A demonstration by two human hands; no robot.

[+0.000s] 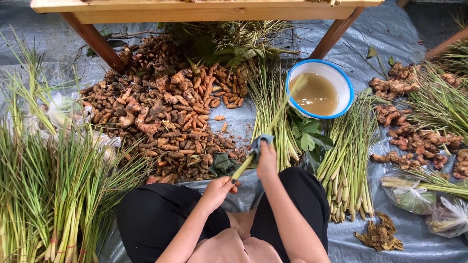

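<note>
I sit on a grey tarp and hold one lemongrass stalk [273,119] out in front of me. My left hand [218,189] grips its thick pale base near my knee. My right hand [266,158] presses a blue-grey cloth [257,144] around the stalk a little further up. The stalk's green tip reaches over a white bowl with a blue rim [344,79] that holds murky brownish water.
A heap of turmeric roots [161,112] lies at left, ginger pieces [414,136] at right. Lemongrass bundles lie at far left [53,195], centre [270,97] and right [346,165]. A wooden table leg [95,41] stands behind. Two plastic bags [429,204] sit at lower right.
</note>
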